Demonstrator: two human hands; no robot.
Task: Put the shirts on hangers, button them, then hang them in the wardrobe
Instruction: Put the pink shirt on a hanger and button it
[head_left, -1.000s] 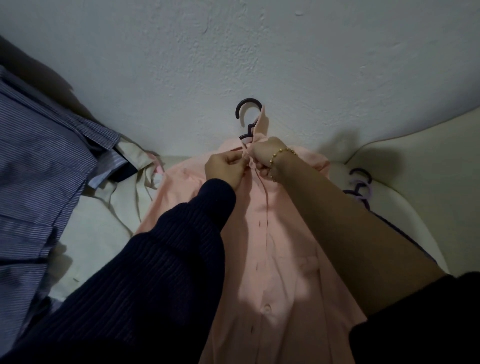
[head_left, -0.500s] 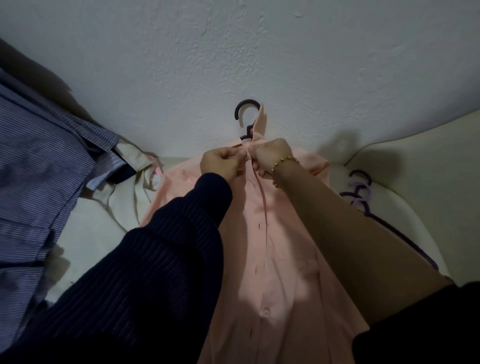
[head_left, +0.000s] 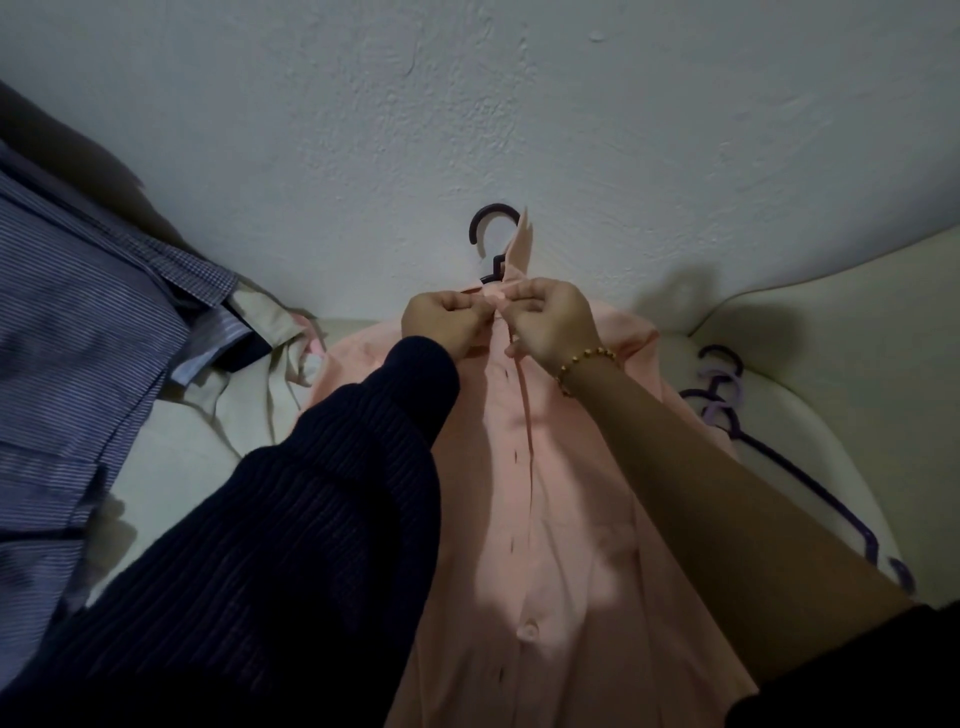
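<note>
A salmon-pink shirt (head_left: 561, 530) lies flat on a cream surface, front up, on a dark hanger whose hook (head_left: 491, 223) sticks out past the collar toward the wall. My left hand (head_left: 444, 325) and my right hand (head_left: 553, 322) meet at the top of the placket just under the collar, each pinching one edge of the fabric. The button there is hidden by my fingers. One collar tip stands up beside the hook. Lower on the placket, one button (head_left: 529, 631) and several buttonholes show.
A blue striped shirt (head_left: 78, 374) is heaped at the left, with a beige garment (head_left: 260, 332) beside it. Purple hangers (head_left: 727, 400) lie to the right of the pink shirt. A white textured wall (head_left: 519, 104) runs along the back; a cream padded edge (head_left: 831, 312) rises at right.
Both hands stay pinched at the collar, working the top of the placket with small finger shifts. The shirt and hanger have not moved.
</note>
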